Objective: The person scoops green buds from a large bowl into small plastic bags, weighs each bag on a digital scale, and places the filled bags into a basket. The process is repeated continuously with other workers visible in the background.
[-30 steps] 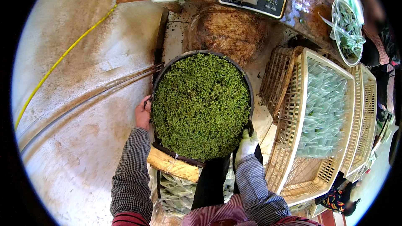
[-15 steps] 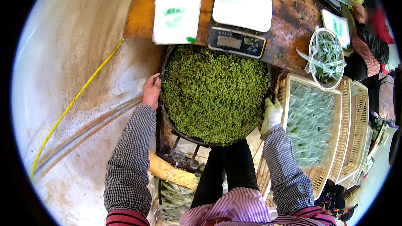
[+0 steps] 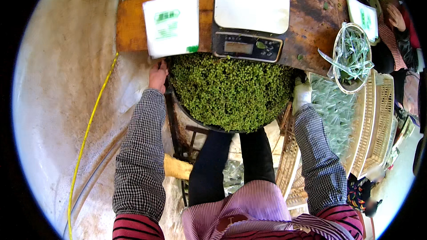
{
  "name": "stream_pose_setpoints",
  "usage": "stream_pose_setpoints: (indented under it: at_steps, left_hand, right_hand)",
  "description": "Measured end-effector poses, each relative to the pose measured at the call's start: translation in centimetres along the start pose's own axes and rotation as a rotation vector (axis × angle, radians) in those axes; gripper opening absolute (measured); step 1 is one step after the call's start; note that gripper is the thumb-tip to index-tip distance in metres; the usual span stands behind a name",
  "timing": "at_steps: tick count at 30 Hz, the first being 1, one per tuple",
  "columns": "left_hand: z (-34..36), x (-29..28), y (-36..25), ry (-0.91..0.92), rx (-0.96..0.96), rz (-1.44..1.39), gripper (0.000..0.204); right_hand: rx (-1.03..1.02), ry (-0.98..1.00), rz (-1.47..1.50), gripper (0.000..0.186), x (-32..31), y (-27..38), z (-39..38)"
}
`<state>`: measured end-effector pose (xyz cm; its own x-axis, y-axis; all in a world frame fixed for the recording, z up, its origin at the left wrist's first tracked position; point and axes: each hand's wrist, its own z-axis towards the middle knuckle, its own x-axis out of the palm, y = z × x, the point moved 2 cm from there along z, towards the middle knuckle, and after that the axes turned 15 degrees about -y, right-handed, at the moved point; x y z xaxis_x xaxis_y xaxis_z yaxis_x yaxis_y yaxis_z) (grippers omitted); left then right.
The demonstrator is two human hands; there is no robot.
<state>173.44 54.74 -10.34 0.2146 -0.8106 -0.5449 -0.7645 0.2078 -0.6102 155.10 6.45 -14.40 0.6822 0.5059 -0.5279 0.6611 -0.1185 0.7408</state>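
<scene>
Wooden table [image 3: 131,29] spans the far side, carrying a scale [image 3: 251,4]. Bare left hand [image 3: 158,78] and gloved right hand [image 3: 302,94] close on opposite sides of a round dark tub [image 3: 183,109]; the fingertips are partly hidden. Heaped with small green berry-like pieces [image 3: 231,93], the tub is now at the table's near edge; its far rim, exposed one second ago, is hidden. Rightward, a beige crate [image 3: 290,161] contains clear packets [image 3: 333,111]; an oval basket [image 3: 353,92] contains leafy greens in clear film.

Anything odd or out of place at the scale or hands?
Stray leaf scraps lie loose on the wooden table, one on the digital scale. Also mismatched: the right hand looks gloved, the left hand bare.
</scene>
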Motion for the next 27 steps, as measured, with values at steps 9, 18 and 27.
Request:
stream_pose_setpoints:
  at_steps: [9,18,27]
  left_hand:
    - [-0.9,0.0,0.1,0.109,0.269,0.028,0.027]
    - [-1.7,-2.9,0.5,-0.09,0.765,0.241,0.031]
    - [-7.2,-8.4,1.3,-0.297,0.495,-0.031,0.035]
  right_hand:
    - [-0.531,-0.15,-0.727,0.061,-2.1,10.7,-12.6]
    - [0.074,0.665,-0.747,0.055,-1.2,-9.5,-36.2]
    - [-0.099,1.675,-1.211,0.058,2.6,-25.3,-45.3]
